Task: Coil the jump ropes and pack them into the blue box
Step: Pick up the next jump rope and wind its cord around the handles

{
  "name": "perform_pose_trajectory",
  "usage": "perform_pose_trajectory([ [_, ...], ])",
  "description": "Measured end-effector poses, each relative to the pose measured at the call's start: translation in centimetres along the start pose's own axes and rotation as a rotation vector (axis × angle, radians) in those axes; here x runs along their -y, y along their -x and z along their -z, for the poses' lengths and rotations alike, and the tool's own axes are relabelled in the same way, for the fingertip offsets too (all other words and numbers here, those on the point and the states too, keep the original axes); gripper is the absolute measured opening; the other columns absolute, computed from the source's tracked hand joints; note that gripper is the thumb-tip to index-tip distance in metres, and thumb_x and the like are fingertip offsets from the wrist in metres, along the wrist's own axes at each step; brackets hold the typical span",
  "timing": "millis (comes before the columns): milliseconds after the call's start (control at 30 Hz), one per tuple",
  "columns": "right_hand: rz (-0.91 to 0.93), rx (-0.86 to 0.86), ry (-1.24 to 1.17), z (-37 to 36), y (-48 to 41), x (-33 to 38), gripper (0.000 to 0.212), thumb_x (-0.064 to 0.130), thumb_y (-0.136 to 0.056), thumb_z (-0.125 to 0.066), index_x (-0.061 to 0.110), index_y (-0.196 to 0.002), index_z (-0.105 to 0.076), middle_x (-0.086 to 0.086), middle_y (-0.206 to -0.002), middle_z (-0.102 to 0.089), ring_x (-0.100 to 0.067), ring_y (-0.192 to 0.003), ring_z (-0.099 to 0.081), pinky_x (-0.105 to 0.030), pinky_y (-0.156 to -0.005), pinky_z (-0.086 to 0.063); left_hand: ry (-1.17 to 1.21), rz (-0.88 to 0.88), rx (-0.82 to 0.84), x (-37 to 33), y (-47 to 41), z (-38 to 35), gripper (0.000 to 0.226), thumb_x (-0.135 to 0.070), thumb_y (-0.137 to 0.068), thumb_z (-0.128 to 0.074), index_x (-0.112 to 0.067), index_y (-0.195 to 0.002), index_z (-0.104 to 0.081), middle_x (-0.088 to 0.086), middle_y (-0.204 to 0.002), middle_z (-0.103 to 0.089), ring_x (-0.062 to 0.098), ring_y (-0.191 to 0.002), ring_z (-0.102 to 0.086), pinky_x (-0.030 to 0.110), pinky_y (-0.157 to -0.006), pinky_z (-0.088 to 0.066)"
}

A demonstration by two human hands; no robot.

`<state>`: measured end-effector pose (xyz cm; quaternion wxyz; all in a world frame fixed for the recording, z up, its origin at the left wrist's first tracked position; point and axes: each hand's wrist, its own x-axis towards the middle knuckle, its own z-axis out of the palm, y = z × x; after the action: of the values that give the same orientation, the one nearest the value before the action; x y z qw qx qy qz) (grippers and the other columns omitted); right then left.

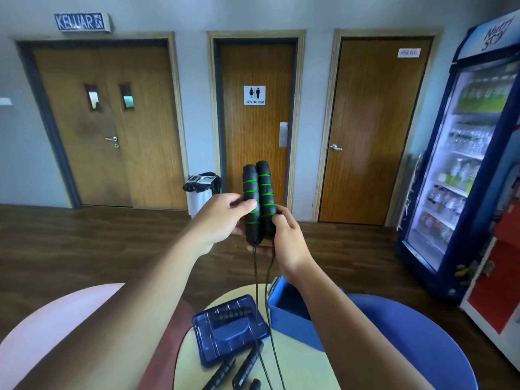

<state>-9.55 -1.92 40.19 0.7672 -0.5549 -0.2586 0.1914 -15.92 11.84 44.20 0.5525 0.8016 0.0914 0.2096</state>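
Two black jump-rope handles with green rings (259, 198) stand upright side by side, held in front of me at chest height. My left hand (222, 218) grips the left handle, thumb across its front. My right hand (287, 237) holds the base of the right handle. Two thin black cords (260, 280) hang from the handles down to the table. The blue box (289, 308) stands open on the round table below my right forearm. Its blue lid (228, 327) lies flat to the left. More black handles (242, 367) lie at the table's near edge.
The small round cream table (304, 367) sits between a pink chair (56, 327) on the left and a blue chair (408, 333) on the right. A drinks fridge (464, 170) stands at the right wall. Three wooden doors and a bin (201, 192) are ahead.
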Motion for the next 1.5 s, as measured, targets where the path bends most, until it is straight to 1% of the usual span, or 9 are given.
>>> perform_pose_trajectory([
  [100,0.012,-0.026,-0.031,-0.2,-0.1,0.2,0.036,0.016,-0.104,-0.027,0.019,-0.123,-0.058,-0.016,-0.114,-0.071,-0.041,-0.102,-0.069,-0.06,-0.079,-0.057,0.008,-0.016,0.02,-0.3,-0.4,0.0,0.02,-0.027,-0.103,-0.056,-0.016,-0.112,-0.07,0.001,-0.109,-0.076,0.009,-0.083,-0.074,0.022,-0.062,-0.055],
  [300,0.019,-0.071,-0.044,0.3,-0.3,0.3,0.039,0.017,-0.105,-0.026,0.022,-0.126,-0.058,-0.012,-0.118,-0.071,-0.032,-0.109,-0.07,-0.047,-0.068,-0.062,0.15,-0.018,0.033,-0.9,-1.5,-1.4,0.023,-0.036,-0.104,-0.051,-0.026,-0.122,-0.063,-0.003,-0.12,-0.07,0.017,-0.111,-0.066,0.043,-0.083,-0.059],
  [467,0.037,-0.102,-0.007,1.9,-0.6,1.1,0.036,0.019,-0.106,-0.029,0.024,-0.125,-0.058,-0.007,-0.119,-0.07,-0.024,-0.11,-0.068,-0.041,-0.064,-0.061,0.184,-0.046,0.053,-1.5,-2.3,-3.3,0.017,-0.028,-0.106,-0.048,-0.024,-0.114,-0.062,-0.003,-0.105,-0.072,0.01,-0.085,-0.071,0.032,-0.065,-0.057],
  [833,0.05,-0.048,0.059,5.6,-2.7,3.1,0.029,0.025,-0.107,-0.034,0.026,-0.127,-0.055,-0.007,-0.121,-0.068,-0.029,-0.111,-0.067,-0.034,-0.06,-0.057,0.184,-0.02,0.057,-2.6,-4.8,-6.2,0.017,-0.052,-0.084,-0.057,-0.053,-0.093,-0.072,-0.012,-0.11,-0.075,0.025,-0.114,-0.066,0.061,-0.103,-0.047],
  [967,0.052,-0.011,0.112,6.8,-3.3,2.7,0.029,0.018,-0.098,-0.057,0.021,-0.127,-0.053,-0.006,-0.117,-0.068,-0.019,-0.095,-0.069,-0.027,-0.054,-0.051,0.114,-0.025,0.06,-2.7,-5.3,-6.4,0.017,-0.044,-0.097,-0.059,-0.035,-0.105,-0.072,-0.006,-0.107,-0.076,0.026,-0.106,-0.07,0.059,-0.098,-0.052],
  [1100,0.057,0.022,0.054,8.1,-4.4,2.6,0.04,0.012,-0.088,-0.067,0.01,-0.125,-0.053,-0.008,-0.095,-0.068,-0.017,-0.071,-0.066,-0.025,-0.048,-0.04,-0.251,-0.078,0.005,-2.8,-7.0,-5.3,0.033,-0.056,-0.095,-0.058,-0.028,-0.11,-0.067,0.001,-0.109,-0.071,0.016,-0.091,-0.066,0.046,-0.085,-0.058],
  [1233,0.034,0.066,0.128,9.7,-6.0,3.6,0.058,0.019,-0.073,-0.067,0.005,-0.126,-0.05,-0.012,-0.089,-0.066,-0.018,-0.066,-0.064,-0.023,-0.043,-0.034,-0.646,-0.348,-0.31,-2.9,-8.2,-4.2,0.073,-0.045,-0.096,-0.06,-0.022,-0.156,-0.025,0.005,-0.146,-0.044,0.024,-0.129,-0.05,0.045,-0.102,-0.047],
  [1333,0.0,0.123,0.226,11.0,-6.9,4.9,0.06,0.018,-0.071,-0.066,0.003,-0.126,-0.048,-0.014,-0.086,-0.065,-0.017,-0.063,-0.062,-0.022,-0.041,-0.032,-1.007,-0.727,-0.14,-2.3,-8.7,-3.2,0.083,-0.029,-0.09,-0.062,-0.022,-0.16,-0.017,0.009,-0.163,-0.023,0.032,-0.147,-0.03,0.057,-0.116,-0.033],
  [1500,-0.093,0.268,0.469,12.5,-8.4,7.3,0.054,0.019,-0.071,-0.067,0.005,-0.121,-0.052,-0.017,-0.086,-0.063,-0.02,-0.066,-0.061,-0.022,-0.039,-0.032,-1.608,-0.749,0.109,-2.1,-10.0,-4.3,0.1,-0.034,-0.092,-0.058,-0.024,-0.158,0.017,0.007,-0.166,0.022,0.031,-0.149,0.028,0.057,-0.122,0.01],
])
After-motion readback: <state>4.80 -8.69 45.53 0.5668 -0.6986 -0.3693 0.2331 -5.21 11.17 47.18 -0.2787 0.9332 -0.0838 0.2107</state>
